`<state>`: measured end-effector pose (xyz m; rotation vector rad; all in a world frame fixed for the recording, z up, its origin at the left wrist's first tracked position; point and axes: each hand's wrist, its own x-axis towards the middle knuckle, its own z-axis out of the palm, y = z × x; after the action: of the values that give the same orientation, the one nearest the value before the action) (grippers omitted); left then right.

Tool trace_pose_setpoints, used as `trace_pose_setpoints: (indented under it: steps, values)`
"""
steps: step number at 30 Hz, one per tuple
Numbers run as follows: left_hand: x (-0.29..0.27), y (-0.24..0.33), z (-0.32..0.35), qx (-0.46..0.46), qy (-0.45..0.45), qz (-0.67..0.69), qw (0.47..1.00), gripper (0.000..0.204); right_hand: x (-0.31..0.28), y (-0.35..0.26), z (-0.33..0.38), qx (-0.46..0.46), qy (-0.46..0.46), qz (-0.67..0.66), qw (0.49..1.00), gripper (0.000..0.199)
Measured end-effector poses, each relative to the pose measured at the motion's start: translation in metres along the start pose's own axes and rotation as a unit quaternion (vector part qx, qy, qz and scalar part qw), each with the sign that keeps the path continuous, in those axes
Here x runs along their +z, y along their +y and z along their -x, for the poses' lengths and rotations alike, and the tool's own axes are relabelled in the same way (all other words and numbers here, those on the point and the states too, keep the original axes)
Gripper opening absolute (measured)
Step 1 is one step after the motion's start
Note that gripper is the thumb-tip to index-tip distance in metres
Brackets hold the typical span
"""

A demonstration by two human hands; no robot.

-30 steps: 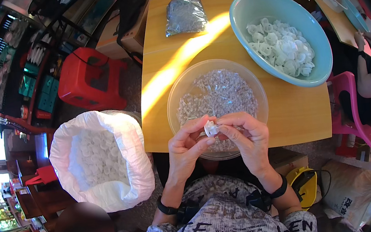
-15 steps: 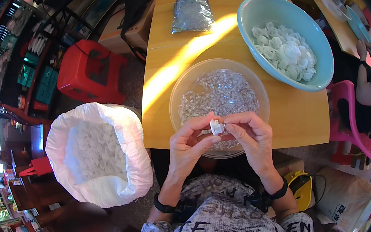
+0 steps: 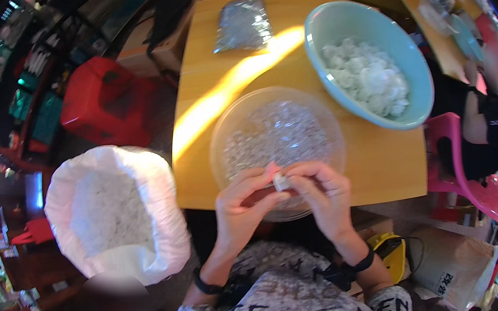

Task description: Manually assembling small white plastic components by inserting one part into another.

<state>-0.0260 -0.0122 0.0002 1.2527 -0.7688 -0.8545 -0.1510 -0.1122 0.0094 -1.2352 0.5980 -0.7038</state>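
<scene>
Between the fingertips of both hands is a small white plastic piece [image 3: 281, 181], blurred in its detail. My left hand [image 3: 246, 200] pinches it from one side, thumb and index finger closed on it. From the other side my right hand [image 3: 319, 191] grips the same piece. Both hands are above the near rim of a round clear tub [image 3: 217, 153], which holds many small transparent parts [image 3: 283, 129]. Beyond it at the right, a large light-blue basin [image 3: 412, 67] contains a heap of white translucent plastic pieces [image 3: 370, 75].
A silvery plastic bag [image 3: 241, 24] lies at the far side of the wooden table [image 3: 215, 79]. To the left stands a white sack [image 3: 168, 227] of white pieces, with a red stool [image 3: 99, 102] behind. Another person's arm [image 3: 474, 118] shows by a pink chair [image 3: 461, 160].
The whole view has shifted, so the table and tub appear slightly further left and lower. Both hands still hold the white piece together, its angle slightly different.
</scene>
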Motion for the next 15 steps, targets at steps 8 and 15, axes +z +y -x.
trace_pose_setpoints:
  steps: [8,15]
  values:
    - [-0.008,0.038,0.012,0.022,0.079,0.036,0.996,0.046,-0.011,-0.028,-0.016,-0.034,0.016,0.044,0.998,0.008]
    - [-0.124,0.074,0.06,0.02,0.324,-0.404,0.855,0.027,-0.101,-0.074,-0.089,-0.17,0.203,0.463,0.846,0.008]
